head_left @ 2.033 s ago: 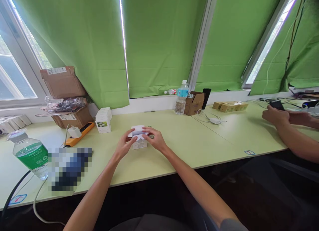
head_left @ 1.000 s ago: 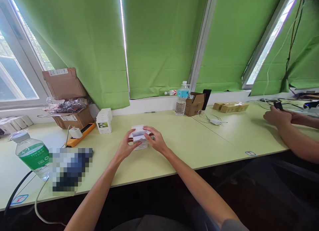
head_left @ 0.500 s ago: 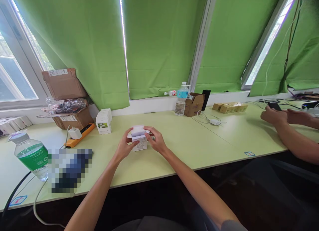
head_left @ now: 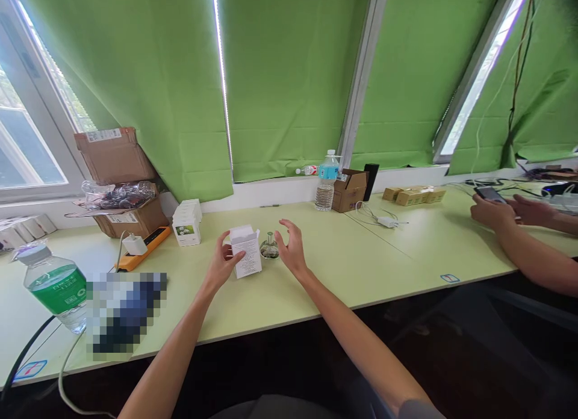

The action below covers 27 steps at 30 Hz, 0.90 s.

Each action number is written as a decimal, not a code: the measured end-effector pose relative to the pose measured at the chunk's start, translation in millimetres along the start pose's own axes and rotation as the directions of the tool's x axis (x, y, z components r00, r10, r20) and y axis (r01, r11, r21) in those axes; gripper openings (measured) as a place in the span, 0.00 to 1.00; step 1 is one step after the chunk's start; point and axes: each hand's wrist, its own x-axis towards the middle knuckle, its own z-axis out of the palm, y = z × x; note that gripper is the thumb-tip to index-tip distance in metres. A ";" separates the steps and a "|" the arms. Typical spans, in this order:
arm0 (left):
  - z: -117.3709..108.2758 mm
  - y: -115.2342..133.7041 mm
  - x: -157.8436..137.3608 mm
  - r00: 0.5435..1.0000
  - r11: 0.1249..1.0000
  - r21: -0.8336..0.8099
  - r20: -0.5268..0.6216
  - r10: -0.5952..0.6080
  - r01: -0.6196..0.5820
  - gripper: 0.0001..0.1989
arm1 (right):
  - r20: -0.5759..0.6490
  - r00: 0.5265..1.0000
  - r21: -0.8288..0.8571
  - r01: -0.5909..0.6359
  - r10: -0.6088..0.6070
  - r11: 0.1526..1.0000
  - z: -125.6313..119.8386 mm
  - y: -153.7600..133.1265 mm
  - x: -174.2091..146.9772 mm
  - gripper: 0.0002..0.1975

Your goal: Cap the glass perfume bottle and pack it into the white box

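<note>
My left hand [head_left: 224, 263] grips a small white carton [head_left: 246, 257] by its left side, thumb on the printed front. The carton stands on the table with a flap sticking up at its top right. Just right of it stands a small round glass bottle [head_left: 270, 248] with a narrow neck, like a perfume bottle. My right hand [head_left: 291, 249] is beside that bottle with fingers apart, holding nothing; whether it touches the glass I cannot tell.
Stacked white cartons [head_left: 187, 223] stand at the left, near an orange power strip [head_left: 145, 250] and a green-labelled water bottle [head_left: 58, 286]. Behind are a large water bottle [head_left: 326, 184] and a cardboard box [head_left: 350, 190]. At right, another person's hands [head_left: 497, 213] hold a phone.
My right hand has let go of the carton's top and moved right, its fingers spreading. The carton has shifted slightly left, and the glass bottle beside it shows more fully.
</note>
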 end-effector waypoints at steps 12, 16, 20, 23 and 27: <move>-2.0 -0.9 1.3 0.999 0.999 -0.011 0.006 -0.047 0.047 0.41 | 0.370 0.921 -0.137 -0.074 0.120 0.988 15.4 30.4 -8.1 0.26; -1.6 -2.7 1.2 0.998 0.997 -0.042 0.007 -0.057 0.057 0.42 | 0.395 0.908 -0.183 -0.069 0.138 0.981 14.5 26.8 -7.0 0.15; -2.0 -1.4 1.2 0.994 0.992 -0.061 0.026 -0.106 0.108 0.42 | 0.421 0.889 -0.251 -0.076 0.179 0.965 11.9 23.2 -5.8 0.10; -2.6 1.0 0.7 0.989 0.987 -0.083 0.057 -0.135 0.140 0.40 | 0.441 0.873 -0.294 -0.078 0.208 0.953 9.6 20.0 -4.4 0.09; -2.3 2.6 0.2 0.987 0.982 -0.107 0.057 -0.153 0.158 0.38 | 0.453 0.860 -0.336 -0.079 0.235 0.938 7.8 16.6 -2.8 0.10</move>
